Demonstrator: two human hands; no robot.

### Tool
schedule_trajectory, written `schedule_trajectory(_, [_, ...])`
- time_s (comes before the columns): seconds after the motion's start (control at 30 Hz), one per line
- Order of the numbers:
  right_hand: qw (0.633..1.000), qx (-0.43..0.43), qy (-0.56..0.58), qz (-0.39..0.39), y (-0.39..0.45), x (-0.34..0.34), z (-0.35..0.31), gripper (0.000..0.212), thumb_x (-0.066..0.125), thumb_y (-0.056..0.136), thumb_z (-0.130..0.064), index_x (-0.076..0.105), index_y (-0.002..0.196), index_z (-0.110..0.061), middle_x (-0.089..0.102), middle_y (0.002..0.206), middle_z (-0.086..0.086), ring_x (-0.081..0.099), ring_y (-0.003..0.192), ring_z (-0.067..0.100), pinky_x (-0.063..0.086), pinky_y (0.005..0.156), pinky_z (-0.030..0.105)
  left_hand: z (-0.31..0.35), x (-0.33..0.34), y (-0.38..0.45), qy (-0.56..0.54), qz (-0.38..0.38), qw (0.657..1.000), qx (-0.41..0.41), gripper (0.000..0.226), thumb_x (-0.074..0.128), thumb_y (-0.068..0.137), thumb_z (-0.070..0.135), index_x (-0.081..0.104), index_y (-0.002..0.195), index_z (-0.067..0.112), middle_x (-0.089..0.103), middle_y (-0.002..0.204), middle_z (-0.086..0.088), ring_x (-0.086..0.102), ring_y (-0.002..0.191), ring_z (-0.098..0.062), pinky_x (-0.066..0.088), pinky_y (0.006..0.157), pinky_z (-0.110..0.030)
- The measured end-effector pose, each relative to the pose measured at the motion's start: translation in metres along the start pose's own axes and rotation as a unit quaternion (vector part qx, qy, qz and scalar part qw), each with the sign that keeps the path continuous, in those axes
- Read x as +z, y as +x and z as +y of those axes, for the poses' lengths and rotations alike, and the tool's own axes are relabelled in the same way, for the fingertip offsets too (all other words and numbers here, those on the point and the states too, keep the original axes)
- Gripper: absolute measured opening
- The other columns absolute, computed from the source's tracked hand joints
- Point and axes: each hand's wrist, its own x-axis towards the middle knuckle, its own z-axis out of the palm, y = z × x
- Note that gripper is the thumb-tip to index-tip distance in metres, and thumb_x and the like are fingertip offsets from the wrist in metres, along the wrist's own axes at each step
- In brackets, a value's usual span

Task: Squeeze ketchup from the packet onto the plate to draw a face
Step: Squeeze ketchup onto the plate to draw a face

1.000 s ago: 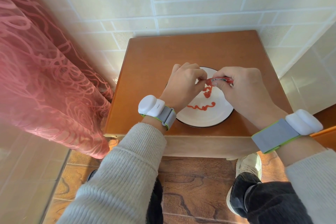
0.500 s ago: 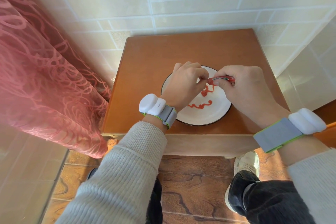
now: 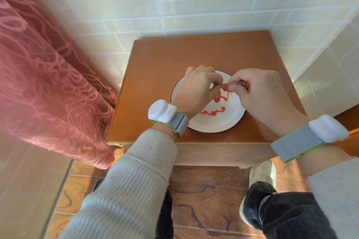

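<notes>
Head camera, left to right: the left hand (image 3: 196, 91) hides the left edge of the round white dark-rimmed plate (image 3: 213, 124), fingers curled, pinching the tip of the red ketchup packet (image 3: 236, 84). Red ketchup squiggles (image 3: 213, 111) show between the hands. The right hand (image 3: 266, 91) grips the packet, covering most of it.

No legible text; ketchup packet (image 3: 238, 84) print too small.
</notes>
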Motion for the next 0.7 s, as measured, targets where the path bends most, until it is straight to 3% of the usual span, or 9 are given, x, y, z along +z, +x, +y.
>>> schedule_trajectory(0.07, [1.000, -0.002, -0.001, 0.002, 0.000, 0.000, 0.000, 0.005, 0.074, 0.089, -0.007, 0.077, 0.090, -0.010, 0.073, 0.085, 0.003, 0.058, 0.076, 0.011, 0.044, 0.068, 0.018, 0.000, 0.000, 0.000, 0.000, 0.004, 1.000, 0.004, 0.010, 0.065, 0.078, 0.007, 0.066, 0.071, 0.014, 0.062, 0.073, 0.001, 0.051, 0.071, -0.020, 0.036, 0.069, -0.041])
schedule_trajectory(0.23, [1.000, 0.004, 0.008, 0.011, 0.000, 0.002, 0.000, 0.005, 0.075, 0.088, -0.007, 0.077, 0.091, -0.010, 0.072, 0.084, 0.001, 0.054, 0.073, 0.008, 0.035, 0.068, 0.001, -0.001, -0.001, 0.001, -0.001, 0.010, 1.000, 0.002, 0.010, 0.065, 0.077, 0.008, 0.066, 0.069, 0.014, 0.062, 0.073, 0.001, 0.050, 0.071, -0.018, 0.039, 0.069, -0.043])
schedule_trajectory(0.7, [1.000, -0.009, 0.024, 0.007, 0.007, 0.010, -0.008, 0.004, 0.074, 0.090, -0.011, 0.077, 0.092, -0.012, 0.073, 0.084, 0.001, 0.062, 0.076, 0.012, 0.040, 0.067, 0.009, -0.008, -0.014, -0.004, 0.007, 0.009, 1.000, -0.025, 0.010, 0.063, 0.079, 0.009, 0.065, 0.070, 0.014, 0.058, 0.073, 0.004, 0.049, 0.074, -0.019, 0.030, 0.073, -0.035])
